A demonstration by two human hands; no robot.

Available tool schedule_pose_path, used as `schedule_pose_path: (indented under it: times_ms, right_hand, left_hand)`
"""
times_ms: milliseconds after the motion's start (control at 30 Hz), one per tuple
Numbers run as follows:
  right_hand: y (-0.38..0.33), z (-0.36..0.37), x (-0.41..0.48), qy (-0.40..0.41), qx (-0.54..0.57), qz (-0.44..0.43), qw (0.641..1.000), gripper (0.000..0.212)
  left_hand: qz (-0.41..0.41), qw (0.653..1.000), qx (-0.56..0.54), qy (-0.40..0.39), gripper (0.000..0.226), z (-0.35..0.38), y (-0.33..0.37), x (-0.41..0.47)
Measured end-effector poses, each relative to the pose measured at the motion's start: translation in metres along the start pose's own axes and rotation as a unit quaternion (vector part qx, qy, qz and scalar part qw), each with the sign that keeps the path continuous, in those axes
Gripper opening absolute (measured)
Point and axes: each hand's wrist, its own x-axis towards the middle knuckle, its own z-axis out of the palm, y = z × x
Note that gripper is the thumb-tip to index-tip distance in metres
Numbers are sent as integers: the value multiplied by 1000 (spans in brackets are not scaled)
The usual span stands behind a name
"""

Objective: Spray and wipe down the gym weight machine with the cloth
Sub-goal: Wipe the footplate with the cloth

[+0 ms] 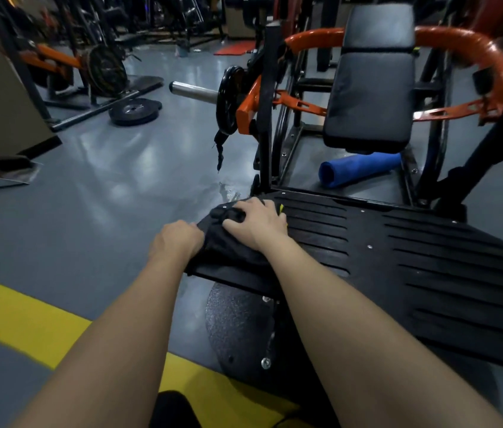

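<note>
A dark cloth [227, 242] lies bunched on the left end of the machine's black slotted footplate [398, 261]. My right hand [259, 223] presses down on the cloth, fingers spread and slightly bent over its folds. My left hand [179, 242] grips the cloth's left edge at the plate's corner, its fingers curled under and hidden. A small yellow piece [281, 208] peeks out beside my right hand. Beyond the plate stands the machine's black padded seat [370, 97] in an orange and black frame [460, 47]. No spray bottle is in sight.
A blue roll [358, 169] lies on the floor under the seat. A steel weight sleeve [194, 92] juts left from the machine. Loose weight plates [134, 111] and another machine [89, 72] stand at the back left. A yellow floor stripe [28, 319] runs near me.
</note>
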Motion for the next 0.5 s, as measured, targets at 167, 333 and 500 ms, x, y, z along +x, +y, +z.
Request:
schedule_pose_path:
  times_ms: [167,333,500]
  right_hand:
    - [81,-47,-50,32,-28,92,995,49]
    - [129,-79,-96,60,-47,174,982,48]
    - [126,-80,-94,44,-56,199,977,45]
  left_hand:
    - [-10,999,28,-36,51,-10,8,-12]
    - [1,996,75,-38,53,-15,11,-18]
    - [41,998,50,12,60,-26,30,-32]
